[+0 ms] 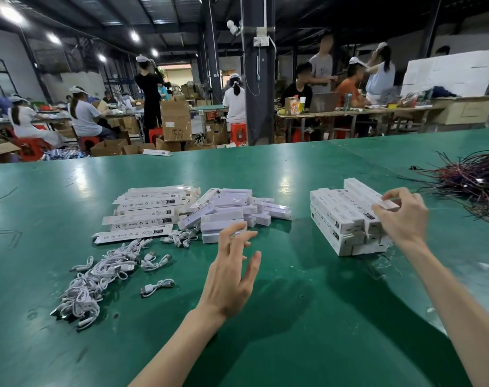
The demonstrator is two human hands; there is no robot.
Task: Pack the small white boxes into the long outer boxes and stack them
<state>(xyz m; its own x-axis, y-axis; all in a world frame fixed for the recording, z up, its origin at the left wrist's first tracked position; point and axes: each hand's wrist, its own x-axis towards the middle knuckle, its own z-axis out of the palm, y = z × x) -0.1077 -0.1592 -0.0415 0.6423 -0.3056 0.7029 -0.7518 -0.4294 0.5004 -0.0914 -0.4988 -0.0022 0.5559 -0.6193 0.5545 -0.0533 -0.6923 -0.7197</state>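
- Here, the left hand point(232, 277) hovers open at centre frame, fingers spread and straight, its tips over the near edge of the small white boxes point(229, 213) — a loose heap on the green surface point(293, 331).
- The right hand point(402, 216), right of centre, pinches the near end of the top box point(360, 191) on the stack of long outer boxes point(341, 222).
- Flat outer boxes point(142, 216) lie fanned out left of the heap, touching it.
- White cables point(98, 280) sprawl at lower left — a few stray ones lie just beside the heap.
- A tangle of dark wires point(472, 180) sits at the far right edge.
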